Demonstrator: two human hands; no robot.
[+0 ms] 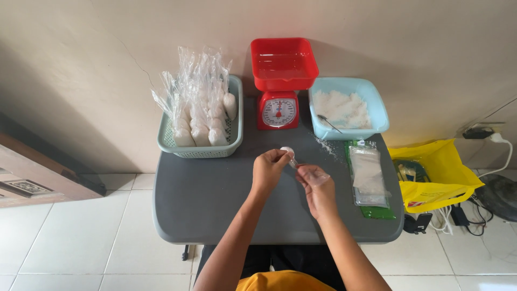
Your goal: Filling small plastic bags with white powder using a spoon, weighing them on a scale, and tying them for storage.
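Clear plastic packet (291, 156) of white granules, probably sugar, pinched between my left hand (267, 170) and right hand (318, 186); loosen either grip and it spills beneath them.

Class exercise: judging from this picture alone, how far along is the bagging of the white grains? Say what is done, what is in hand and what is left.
Done: the green basket already holds many filled, upright clear bags. In hand: the left hand and right hand hold one small filled bag between them over the grey table. Left: the blue tub holds plenty of white grains, and empty bags lie beside it.
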